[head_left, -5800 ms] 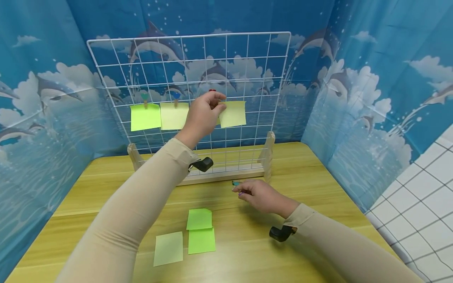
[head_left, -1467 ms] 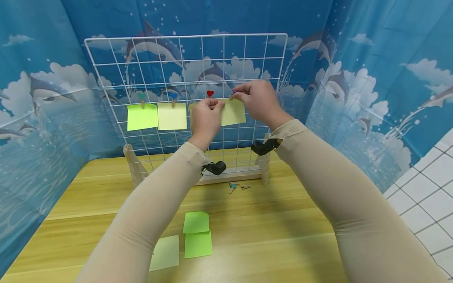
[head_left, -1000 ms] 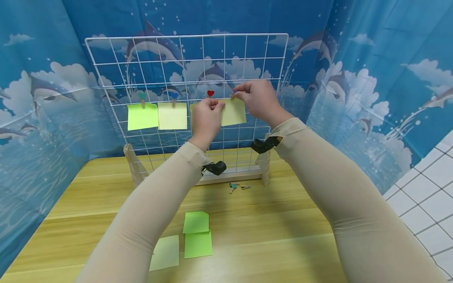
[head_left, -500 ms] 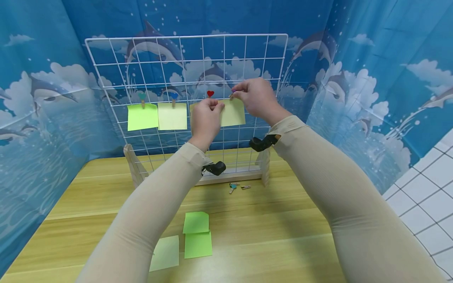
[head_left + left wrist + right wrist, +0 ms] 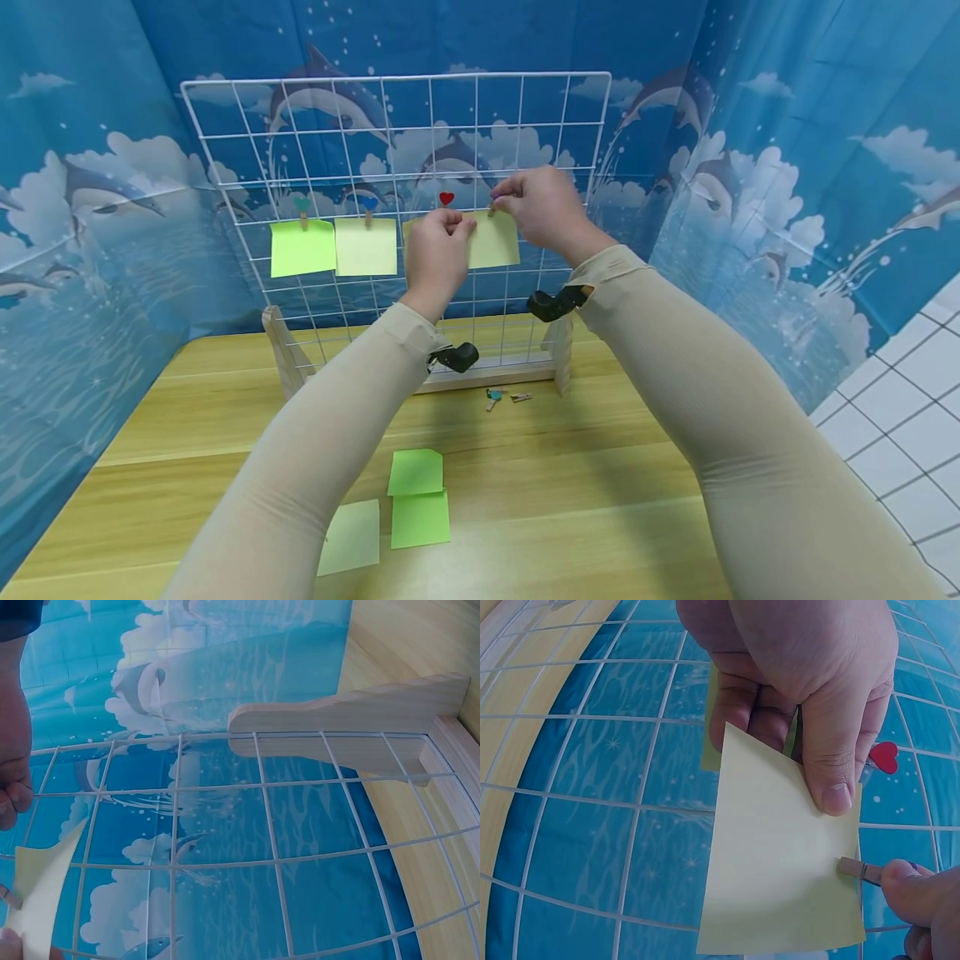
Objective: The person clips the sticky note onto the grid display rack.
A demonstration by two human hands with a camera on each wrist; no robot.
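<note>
A pale yellow sticky note [image 5: 495, 242] is held up against the white wire grid [image 5: 396, 78]. My left hand [image 5: 437, 254] pinches its left side between thumb and fingers. At the note's top edge, my right hand [image 5: 551, 208] pinches a small wooden clothespin [image 5: 861, 871], a bit of purple showing by the fingertips; its tip overlaps the paper in the right wrist view. A red heart clip [image 5: 447, 198] shows just above my left hand, which hides most of the note under it. Further left hang a green note [image 5: 302, 250] and a yellow note [image 5: 366, 247], each under a heart clip.
Several small clothespins [image 5: 493, 396] lie on the table by the grid's wooden base [image 5: 495, 376]. Two overlapping green notes [image 5: 420, 518] and a pale yellow note [image 5: 352, 537] lie nearer, the latter partly behind my left sleeve. A dolphin-print curtain [image 5: 750, 167] surrounds the table.
From beside the clothespins on the table, my right hand has come up to the note's top edge with one clothespin. My left hand keeps its pinch on the note. Little differs over the last second.
</note>
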